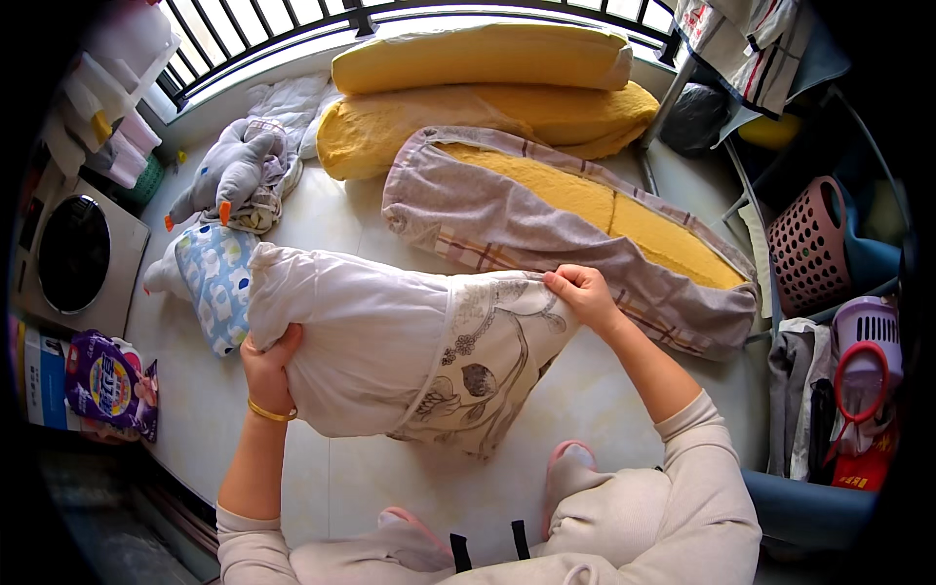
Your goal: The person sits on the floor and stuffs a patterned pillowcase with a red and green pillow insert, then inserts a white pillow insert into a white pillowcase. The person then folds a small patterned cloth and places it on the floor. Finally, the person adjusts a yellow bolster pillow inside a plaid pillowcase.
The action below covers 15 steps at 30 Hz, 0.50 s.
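A white pillow (365,322) hangs stretched between my two hands above the tiled floor. A cream pillowcase (497,358) with a dark flower and leaf print covers its right part, and the left part is bare white cloth. My left hand (269,373), with a gold bangle at the wrist, grips the white end from below. At the far right corner my right hand (581,292) pinches the pillowcase edge. Just beyond lies a long yellow foam cushion (548,190) in a grey-mauve plaid cover (475,205), its opening showing the foam.
Two more yellow foam cushions (482,62) lie by the railing (358,18). Left are a grey plush toy (238,164), a blue elephant-print cushion (216,285), a front-loading washing machine (80,256) and a purple packet (110,384). A metal rack (738,175) with a pink basket (808,245) stands right.
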Each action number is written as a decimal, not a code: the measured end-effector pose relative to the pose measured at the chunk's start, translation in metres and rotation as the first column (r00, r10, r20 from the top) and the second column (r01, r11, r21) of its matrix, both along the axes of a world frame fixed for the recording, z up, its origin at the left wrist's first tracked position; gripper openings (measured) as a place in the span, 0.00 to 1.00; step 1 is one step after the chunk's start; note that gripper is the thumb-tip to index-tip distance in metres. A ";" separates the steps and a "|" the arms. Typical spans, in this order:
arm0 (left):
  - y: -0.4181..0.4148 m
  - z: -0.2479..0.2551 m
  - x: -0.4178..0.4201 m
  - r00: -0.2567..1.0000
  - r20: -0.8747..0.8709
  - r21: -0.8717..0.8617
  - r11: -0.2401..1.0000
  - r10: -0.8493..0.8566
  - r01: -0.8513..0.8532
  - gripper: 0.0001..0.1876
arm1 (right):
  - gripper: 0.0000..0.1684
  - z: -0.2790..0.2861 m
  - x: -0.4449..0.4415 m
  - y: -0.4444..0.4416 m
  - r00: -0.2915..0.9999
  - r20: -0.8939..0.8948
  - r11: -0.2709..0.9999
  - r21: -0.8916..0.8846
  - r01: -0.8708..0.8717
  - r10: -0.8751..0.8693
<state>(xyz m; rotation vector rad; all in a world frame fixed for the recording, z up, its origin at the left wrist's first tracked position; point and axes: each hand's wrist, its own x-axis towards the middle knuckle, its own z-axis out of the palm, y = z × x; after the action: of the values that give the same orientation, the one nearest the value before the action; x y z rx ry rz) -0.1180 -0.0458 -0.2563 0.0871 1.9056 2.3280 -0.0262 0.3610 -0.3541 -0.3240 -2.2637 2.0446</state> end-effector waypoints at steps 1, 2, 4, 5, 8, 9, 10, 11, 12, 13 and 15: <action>-0.003 0.003 -0.002 0.999 0.036 0.018 1.000 -0.003 0.003 0.14 | 0.20 -0.009 0.000 0.006 0.998 -0.055 0.999 0.040 0.035 -0.033; -0.007 0.007 -0.004 0.998 0.070 0.037 0.999 -0.005 0.003 0.14 | 0.20 -0.015 0.001 0.012 0.998 -0.044 0.999 0.000 0.054 -0.054; -0.019 0.007 -0.009 0.992 0.127 0.100 0.995 -0.003 -0.010 0.18 | 0.21 -0.025 0.003 0.027 0.995 -0.022 0.993 -0.079 0.093 -0.095; -0.027 0.004 -0.013 0.990 0.143 0.132 0.991 -0.012 -0.007 0.19 | 0.21 -0.029 0.003 0.034 0.993 0.020 0.988 -0.102 0.116 -0.114; -0.038 -0.008 -0.016 0.987 0.155 0.172 0.985 -0.031 0.004 0.21 | 0.21 -0.044 0.006 0.047 0.987 0.083 0.981 -0.130 0.146 -0.136; -0.042 -0.010 -0.015 0.987 0.154 0.177 0.984 -0.037 0.010 0.21 | 0.21 -0.051 0.005 0.049 0.987 0.063 0.988 -0.037 0.148 -0.145; -0.042 -0.008 -0.014 0.986 0.160 0.178 0.984 -0.049 0.020 0.21 | 0.21 -0.058 0.007 0.052 0.985 0.066 0.987 -0.016 0.160 -0.158; -0.040 -0.005 -0.014 0.984 0.165 0.180 0.983 -0.062 0.032 0.21 | 0.21 -0.066 0.008 0.055 0.983 0.069 0.985 0.006 0.172 -0.172; -0.040 -0.003 -0.013 0.982 0.171 0.181 0.983 -0.075 0.044 0.21 | 0.21 -0.073 0.010 0.058 0.980 0.071 0.982 0.028 0.185 -0.186; -0.041 -0.002 -0.013 0.982 0.174 0.175 0.984 -0.076 0.045 0.22 | 0.22 -0.076 0.012 0.059 0.981 0.061 0.982 0.051 0.179 -0.182; -0.041 0.000 -0.013 0.980 0.180 0.163 0.985 -0.081 0.052 0.23 | 0.22 -0.088 0.010 0.055 0.981 0.049 0.982 0.032 0.185 -0.186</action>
<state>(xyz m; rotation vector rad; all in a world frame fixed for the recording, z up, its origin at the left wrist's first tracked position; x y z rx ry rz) -0.1309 -0.0869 -0.2565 -0.0493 1.6065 2.3468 -0.0161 0.4165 -0.4416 -0.5696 -2.1945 1.9321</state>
